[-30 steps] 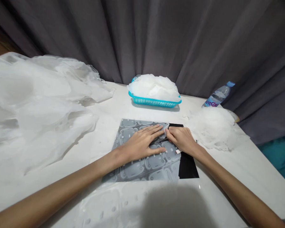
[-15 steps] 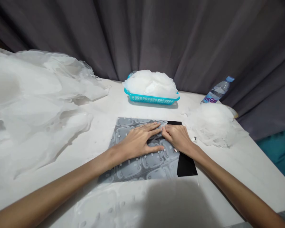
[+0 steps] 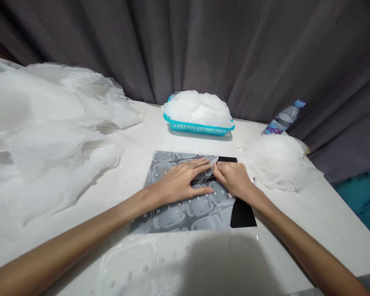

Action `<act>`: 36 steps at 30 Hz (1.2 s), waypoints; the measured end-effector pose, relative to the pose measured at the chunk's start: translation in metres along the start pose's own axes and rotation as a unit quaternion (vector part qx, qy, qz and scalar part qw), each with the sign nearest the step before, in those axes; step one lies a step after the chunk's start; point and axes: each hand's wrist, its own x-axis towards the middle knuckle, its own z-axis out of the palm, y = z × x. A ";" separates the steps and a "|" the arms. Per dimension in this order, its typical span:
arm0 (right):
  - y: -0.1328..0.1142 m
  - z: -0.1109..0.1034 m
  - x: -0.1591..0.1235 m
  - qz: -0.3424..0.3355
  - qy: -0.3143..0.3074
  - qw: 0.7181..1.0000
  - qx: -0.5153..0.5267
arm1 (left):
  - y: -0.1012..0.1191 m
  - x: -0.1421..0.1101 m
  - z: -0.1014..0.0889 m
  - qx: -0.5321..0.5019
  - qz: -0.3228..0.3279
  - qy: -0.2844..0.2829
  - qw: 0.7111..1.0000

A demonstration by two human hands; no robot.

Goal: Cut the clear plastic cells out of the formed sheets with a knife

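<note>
A thin translucent sheet [image 3: 169,216] with rounded-square outlines and small raised spots lies over a black mat [image 3: 243,213] and reaches past its near edge onto the table. My left hand [image 3: 185,181] rests flat on the sheet, fingers spread and pointing right, thumb apart. Just beyond its fingertips, my right hand [image 3: 232,176] is closed at the sheet's right part. A bit of the film bunches up between thumb and curled fingers, whose tips are partly hidden. Dark mat shows through a gap in the film beside the right hand.
Behind the mat stands a blue basket [image 3: 200,128] heaped with white translucent pieces [image 3: 197,109]. A large pile of translucent sheets [image 3: 55,123] covers the left side. To the right lie crumpled film scraps [image 3: 279,164], with a water bottle [image 3: 282,119] behind them. A dark curtain [image 3: 203,45] hangs at the back.
The view has shifted slightly. My right hand remains closed on the film and my left hand stays flat; little else has visibly moved.
</note>
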 end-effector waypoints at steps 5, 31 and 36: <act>0.001 0.000 -0.002 0.001 -0.006 1.000 -0.007 | -0.006 -0.005 -0.005 0.011 0.019 0.025 0.999; -0.029 0.003 0.002 -0.014 -0.010 1.000 -0.017 | -0.005 -0.004 -0.009 0.017 0.006 0.007 1.000; -0.035 0.000 0.002 -0.005 -0.016 1.000 -0.008 | -0.005 -0.004 -0.010 -0.007 -0.004 0.004 1.000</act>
